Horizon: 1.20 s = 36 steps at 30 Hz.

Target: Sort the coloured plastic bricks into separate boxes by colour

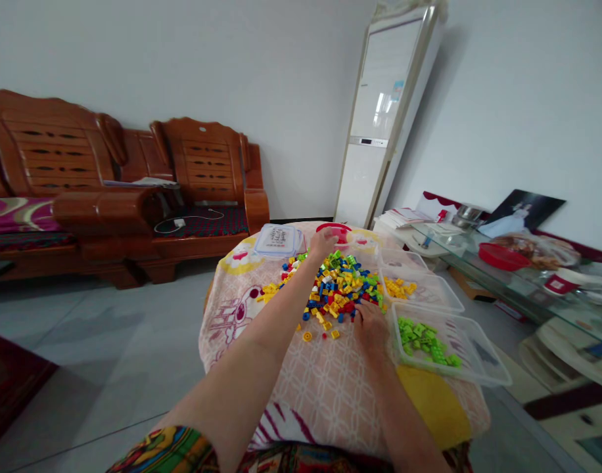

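From far away, I look down through the head camera. Closest to it is a bright sleeve (167, 453) with wavy, colorful shapes, around the left arm (252, 368). The cloth-covered counter (325, 401) looks soft, with pale pink cloth, white ring shapes and a yellow patch on the right. A flat, round yellow piece (307, 336) lies just on the near side of the block pile (343, 282). The right hand (372, 325) rests by the pile's near edge. Its fingers are bent, but I can't tell if they pinch a block. The pile is in the middle of the counter, all hard plastic: chunky bits in yellow, blue, red, green and white.

Beside the right hand I see a long see-through box (478, 348) with green blocks (424, 341) inside. Past it is a second clear box (441, 295) with yellow blocks (399, 288), then a third clear box (404, 258).

The left hand (322, 244) reaches over the pile to a round red tub (341, 232). I can't tell whether its fingers hold anything. To its left is a flat plastic lid (278, 240) with dark writing.

Farther back are shiny brown wooden chairs (207, 157) with cut-out slots, and a tall, smooth white air conditioner (365, 112).
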Available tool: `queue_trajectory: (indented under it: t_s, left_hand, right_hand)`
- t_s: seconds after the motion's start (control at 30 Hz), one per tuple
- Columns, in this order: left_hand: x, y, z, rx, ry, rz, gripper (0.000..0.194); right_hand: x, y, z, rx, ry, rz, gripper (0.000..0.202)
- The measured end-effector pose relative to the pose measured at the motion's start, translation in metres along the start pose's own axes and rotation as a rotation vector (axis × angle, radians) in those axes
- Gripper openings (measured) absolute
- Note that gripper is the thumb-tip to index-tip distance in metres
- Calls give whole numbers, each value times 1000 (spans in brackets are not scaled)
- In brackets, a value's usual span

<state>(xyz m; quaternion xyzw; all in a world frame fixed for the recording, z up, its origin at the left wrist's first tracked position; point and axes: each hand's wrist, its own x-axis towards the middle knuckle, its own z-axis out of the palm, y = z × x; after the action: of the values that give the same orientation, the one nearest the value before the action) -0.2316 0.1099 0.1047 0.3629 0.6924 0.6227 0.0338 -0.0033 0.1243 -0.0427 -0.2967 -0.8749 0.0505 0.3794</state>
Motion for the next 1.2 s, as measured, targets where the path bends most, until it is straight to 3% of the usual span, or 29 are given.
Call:
queue_trajectory:
  t_s: [0.07, 0.27, 0.4, 0.57, 0.7, 0.87, 1.03, 1.13, 1.2]
  left_hand:
    - [-16, -6, -7, 74, 29, 3, 29]
    - [-103, -48, -30, 203, 18, 12, 28]
    - [-130, -53, -36, 381, -128, 103, 21]
    - [-133, -47, -35, 547, -353, 230, 19]
    - [-137, -48, -31, 632, -413, 259, 16]
    - [-138, -47, -31, 500, -305, 170, 15]
    - [-127, -44, -42, -6, -24, -154, 21]
    - [-120, -48, -41, -231, -36, -306, 21]
    - [-111, -50, -33, -260, -83, -351, 19]
  right_hand:
    - [0, 0, 0, 7, -4, -3, 31]
    - [-1, -2, -5, 20, -13, -20, 30]
    - [0, -3, -8, 7, -28, -18, 31]
    - [1, -4, -10, -7, -47, -18, 31]
    - [1, -4, -10, 6, -43, -15, 31]
    - [1, -2, -8, 24, -48, -14, 31]
    - [0, -1, -5, 18, -36, -1, 30]
    - [0, -2, -6, 10, -35, -10, 31]
    - [0, -3, -7, 13, -31, -14, 32]
